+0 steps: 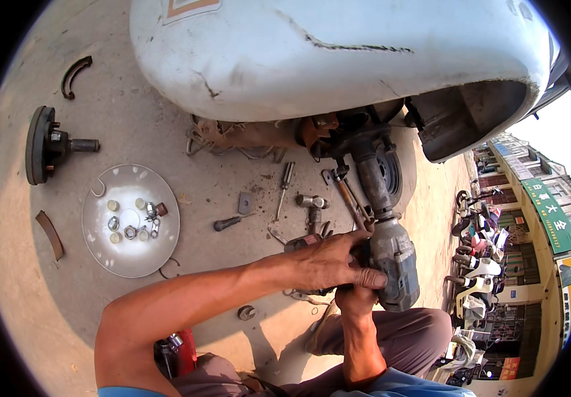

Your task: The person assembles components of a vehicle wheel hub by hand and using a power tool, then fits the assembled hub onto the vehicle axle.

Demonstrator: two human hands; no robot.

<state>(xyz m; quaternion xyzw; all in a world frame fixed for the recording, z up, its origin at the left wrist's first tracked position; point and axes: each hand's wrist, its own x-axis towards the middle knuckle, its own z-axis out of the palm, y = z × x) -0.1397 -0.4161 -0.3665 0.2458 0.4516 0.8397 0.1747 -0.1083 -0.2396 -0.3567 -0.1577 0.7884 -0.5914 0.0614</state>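
Both my hands are on a grey cordless impact wrench [396, 264], right of the middle. My left hand [328, 261] reaches across from the left and is closed on the tool's near side, its thumb along the casing. Just below it, my right hand [355, 298] is wrapped round the handle, partly covered by the left. The wrench points away from me, its front against a thick dark metal shaft [371, 178]. That shaft runs up to the hub [358, 139] under a pale, scratched vehicle body [338, 73]. The joint at the wrench's nose is partly hidden by my fingers.
At left lie a hub with a shaft [46, 145] and two curved brake shoes [68, 76]. A metal dish [103, 248] holds several nuts and caps. A screwdriver [287, 184], a hammer [313, 205] and a tyre [393, 175] lie near the axle. Motorbikes [481, 264] stand far right.
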